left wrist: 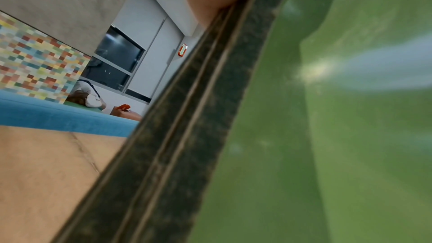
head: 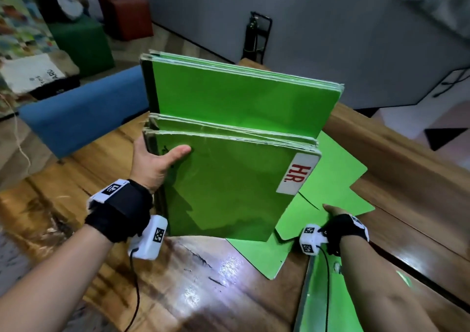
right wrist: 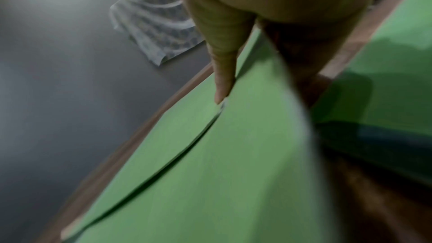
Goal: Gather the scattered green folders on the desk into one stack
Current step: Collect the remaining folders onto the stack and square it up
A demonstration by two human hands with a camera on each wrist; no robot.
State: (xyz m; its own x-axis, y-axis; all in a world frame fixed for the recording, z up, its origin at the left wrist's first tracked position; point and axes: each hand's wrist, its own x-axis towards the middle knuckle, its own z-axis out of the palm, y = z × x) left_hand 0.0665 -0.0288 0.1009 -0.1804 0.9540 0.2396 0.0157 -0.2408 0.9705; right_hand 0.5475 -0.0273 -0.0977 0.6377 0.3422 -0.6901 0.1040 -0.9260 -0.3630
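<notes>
A bundle of green folders (head: 229, 186) stands tilted on edge on the wooden desk (head: 190, 280); its front cover bears a white "HR." label (head: 297, 174). My left hand (head: 162, 158) grips its dark spines (left wrist: 187, 136), thumb on the front cover and fingers hidden behind. A taller bundle of green folders (head: 241, 95) stands right behind it. Thin green folders (head: 338, 174) lie fanned flat on the desk to the right. My right hand (head: 335, 214) pinches one of them (right wrist: 210, 154) at its near edge, thumb (right wrist: 224, 62) on top.
Another green folder (head: 315, 301) lies at the desk's near right, under my right forearm. A blue bench (head: 81, 113) runs along the desk's left side. Green and red cube seats and a fire extinguisher stand (head: 255, 36) sit on the floor beyond.
</notes>
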